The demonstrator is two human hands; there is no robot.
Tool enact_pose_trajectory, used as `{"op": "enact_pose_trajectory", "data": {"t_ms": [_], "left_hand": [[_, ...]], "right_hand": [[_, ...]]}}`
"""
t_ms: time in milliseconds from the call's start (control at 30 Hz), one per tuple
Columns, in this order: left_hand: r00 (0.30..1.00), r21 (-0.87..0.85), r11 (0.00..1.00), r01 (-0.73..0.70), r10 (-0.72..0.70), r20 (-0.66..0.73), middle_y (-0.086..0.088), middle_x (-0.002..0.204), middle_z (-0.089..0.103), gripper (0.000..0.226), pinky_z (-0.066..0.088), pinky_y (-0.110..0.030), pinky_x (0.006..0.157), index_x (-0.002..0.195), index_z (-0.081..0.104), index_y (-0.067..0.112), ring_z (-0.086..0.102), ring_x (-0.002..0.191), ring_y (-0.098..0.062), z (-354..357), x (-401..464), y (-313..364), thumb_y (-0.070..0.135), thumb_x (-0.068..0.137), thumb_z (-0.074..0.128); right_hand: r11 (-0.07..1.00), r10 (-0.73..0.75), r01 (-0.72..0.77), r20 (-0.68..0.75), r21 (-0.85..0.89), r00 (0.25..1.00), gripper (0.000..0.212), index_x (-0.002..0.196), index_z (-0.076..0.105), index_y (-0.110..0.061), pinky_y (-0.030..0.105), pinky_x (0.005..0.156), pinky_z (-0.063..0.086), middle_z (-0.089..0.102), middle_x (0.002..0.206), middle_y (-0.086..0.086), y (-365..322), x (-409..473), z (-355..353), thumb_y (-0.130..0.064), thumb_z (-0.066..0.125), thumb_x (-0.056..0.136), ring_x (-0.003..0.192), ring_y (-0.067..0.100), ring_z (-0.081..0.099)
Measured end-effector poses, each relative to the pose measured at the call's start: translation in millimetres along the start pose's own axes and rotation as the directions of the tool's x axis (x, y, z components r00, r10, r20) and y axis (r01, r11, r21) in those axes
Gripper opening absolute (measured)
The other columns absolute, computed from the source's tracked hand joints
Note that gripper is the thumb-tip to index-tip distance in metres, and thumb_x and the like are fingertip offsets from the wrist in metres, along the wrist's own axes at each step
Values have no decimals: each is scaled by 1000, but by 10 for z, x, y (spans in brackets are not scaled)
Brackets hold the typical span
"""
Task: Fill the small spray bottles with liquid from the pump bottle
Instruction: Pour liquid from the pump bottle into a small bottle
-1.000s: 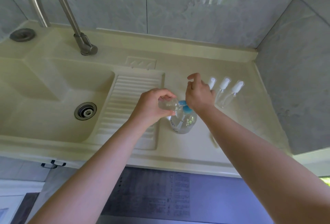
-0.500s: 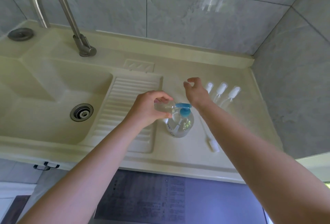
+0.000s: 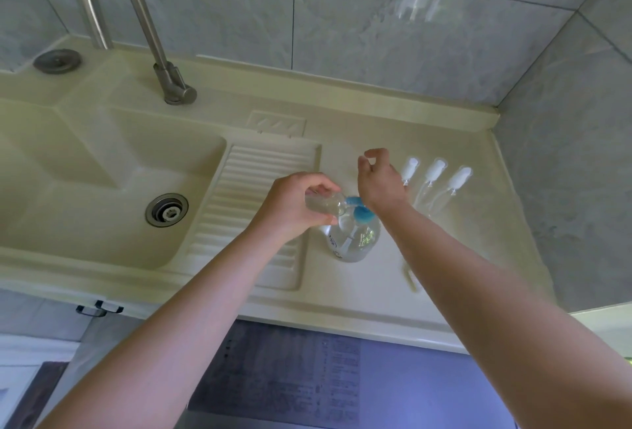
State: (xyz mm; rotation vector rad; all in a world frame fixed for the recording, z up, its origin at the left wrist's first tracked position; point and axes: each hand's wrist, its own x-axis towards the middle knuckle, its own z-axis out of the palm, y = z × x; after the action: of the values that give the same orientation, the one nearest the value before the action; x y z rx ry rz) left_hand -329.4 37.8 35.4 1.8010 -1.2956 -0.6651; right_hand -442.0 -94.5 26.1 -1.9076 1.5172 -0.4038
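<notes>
While the left hand point(image 3: 290, 204) curls its fingers and thumb around a small clear bottle point(image 3: 323, 204), that bottle lies nearly on its side in the grip, its open neck turned right and meeting the blue spout of the pump bottle point(image 3: 354, 235). Clear-walled and round-bodied, the pump bottle stands upright on the flat counter part of the cream sink unit point(image 3: 376, 292), just right of the ribbed draining board point(image 3: 260, 203), and holds clear liquid; a thin tube shows through its wall. Above its blue pump head hovers the right hand point(image 3: 379, 182), wrist over the pump, its fingers loosely curled with thumb and forefinger arched toward each other yet apart, gripping nothing that can be seen; whether the heel of the hand touches the pump head cannot be told. Just beyond that hand, three small spray bottles point(image 3: 436, 177) with white caps stand in a row on the counter, side by side and close to the right wall. Partly hidden under the right forearm, a pale, blurred slender thing point(image 3: 410, 278) lies on the counter; what it is cannot be told. Farther left sits the basin with its metal drain point(image 3: 167, 210), and behind it a curved metal tap point(image 3: 136, 18) rises from the rear ledge. Grey tiles point(image 3: 376, 25) cover the walls behind and to the right.
</notes>
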Motion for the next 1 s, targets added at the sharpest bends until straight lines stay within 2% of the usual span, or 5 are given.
{"op": "enact_pose_trajectory", "data": {"t_ms": [233,400,500,733,1000], "left_hand": [[1000,2,1000,-13,13,2,13,96,70,48,36,2,78,104,75,20,54,82,21,-14,8,0,8,60,91],[1000,-3,1000,-2,2,8,14,95,69,48,36,3,80,104,74,20,58,86,13,-10,4,8,8,60,91],[1000,-11,1000,-5,5,7,15,96,69,49,35,3,79,105,74,20,55,85,19,-44,9,21,9,61,91],[1000,9,1000,4,-4,13,15,96,68,48,35,3,77,103,75,20,53,81,22,-22,8,-2,8,59,91],[1000,7,1000,4,-4,17,18,95,68,48,35,3,78,104,74,24,52,82,24,-79,-4,16,8,61,91]], "right_hand": [[997,-18,18,2,-69,1000,32,129,43,-23,48,108,31,58,111,3,27,-16,43,-35,26,104,113,29,55],[1000,0,1,34,-17,999,39,136,39,-24,49,111,28,55,132,8,28,11,16,-40,26,104,122,30,51],[998,2,-5,52,56,999,42,139,37,-23,52,112,29,54,136,9,-16,57,-26,-43,28,103,124,30,51],[975,-151,132,-99,-180,983,35,133,42,-26,44,99,28,61,127,2,37,-43,86,-38,25,104,118,29,54],[975,-222,222,7,18,975,39,135,41,-23,50,108,33,64,123,2,-30,36,4,-45,29,104,120,28,54]]}}
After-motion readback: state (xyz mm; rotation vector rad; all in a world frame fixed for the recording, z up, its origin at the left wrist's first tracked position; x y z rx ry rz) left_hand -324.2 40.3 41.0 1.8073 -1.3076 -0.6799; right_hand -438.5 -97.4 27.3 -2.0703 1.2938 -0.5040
